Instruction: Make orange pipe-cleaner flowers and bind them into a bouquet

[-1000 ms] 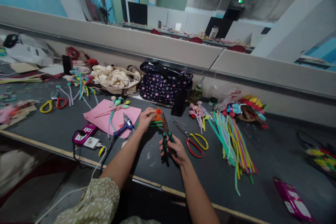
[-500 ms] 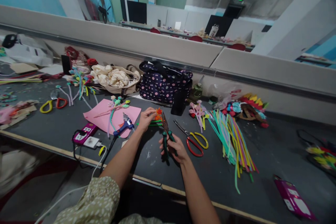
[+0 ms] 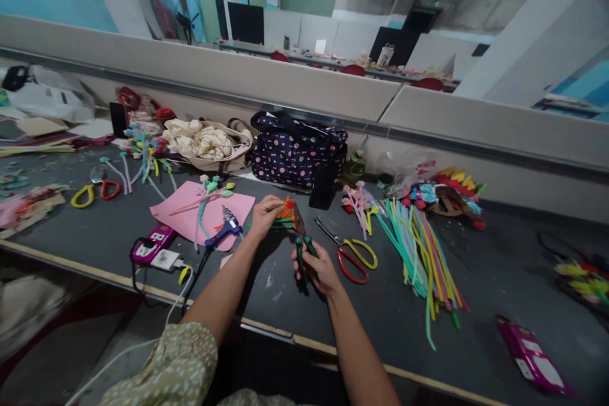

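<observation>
Between the fingertips of my left hand is an orange pipe-cleaner flower, pinched at its left side. Green pipe-cleaner stems lie just under it. My right hand is wrapped round the dark green handles of a pair of pliers, whose jaws point up and reach the flower's right side. Whether the jaws grip the flower I cannot tell. Right of the pliers rest scissors with one red and one yellow handle. A blue glue gun lies left of my left hand on a pink sheet.
Bundled pipe cleaners spread over the right of the table. A dark dotted bag and a black phone stand at the back. A purple power box with cables is at left, another purple box at far right.
The pliers and my right hand have shifted very slightly right relative to the flower. My left hand keeps its pinch. The whole view has drifted a little.
</observation>
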### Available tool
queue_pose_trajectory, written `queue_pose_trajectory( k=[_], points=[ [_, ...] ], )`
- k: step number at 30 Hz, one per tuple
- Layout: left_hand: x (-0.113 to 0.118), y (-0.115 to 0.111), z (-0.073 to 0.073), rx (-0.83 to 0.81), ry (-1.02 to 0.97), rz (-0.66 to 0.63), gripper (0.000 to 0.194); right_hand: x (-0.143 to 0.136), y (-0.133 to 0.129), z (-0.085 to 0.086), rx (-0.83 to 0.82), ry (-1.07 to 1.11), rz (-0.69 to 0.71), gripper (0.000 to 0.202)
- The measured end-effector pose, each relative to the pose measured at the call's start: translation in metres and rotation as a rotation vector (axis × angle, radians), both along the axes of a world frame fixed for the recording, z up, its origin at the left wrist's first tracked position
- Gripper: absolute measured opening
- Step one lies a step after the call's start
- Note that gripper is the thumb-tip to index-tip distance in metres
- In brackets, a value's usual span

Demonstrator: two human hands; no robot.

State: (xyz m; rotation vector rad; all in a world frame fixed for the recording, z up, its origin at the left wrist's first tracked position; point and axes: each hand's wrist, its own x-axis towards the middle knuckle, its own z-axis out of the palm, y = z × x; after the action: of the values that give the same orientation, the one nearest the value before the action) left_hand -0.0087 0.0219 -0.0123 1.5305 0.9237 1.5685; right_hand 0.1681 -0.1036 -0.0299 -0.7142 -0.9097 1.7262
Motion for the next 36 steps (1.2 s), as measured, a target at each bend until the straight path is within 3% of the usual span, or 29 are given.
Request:
queue_pose_trajectory(
  k=[7,19,26,36],
  points=[
    [0.0000,0.0012,-0.0004,0.046,0.077,0.032,0.007,-0.0013,0.0006,-0.0021,0.025,-0.044,-0.039,0.022],
    [0.0007,0.0021,-0.0059,-0.069,-0.121,-0.039,0.019,0.0074,-0.0024,0.0025,-0.017,0.085,0.057,0.021],
    [0.0010,0.0009,-0.0055,-0.059,-0.123,-0.075,0.020,0.0030,-0.0033,0.0026,-0.024,0.083,0.136,0.019],
    [0.0015,-0.0023,0.0011,-0.065,-0.110,-0.121,0.021,0.0018,-0.0031,0.0006,-0.038,0.078,0.132,0.020]
  ],
)
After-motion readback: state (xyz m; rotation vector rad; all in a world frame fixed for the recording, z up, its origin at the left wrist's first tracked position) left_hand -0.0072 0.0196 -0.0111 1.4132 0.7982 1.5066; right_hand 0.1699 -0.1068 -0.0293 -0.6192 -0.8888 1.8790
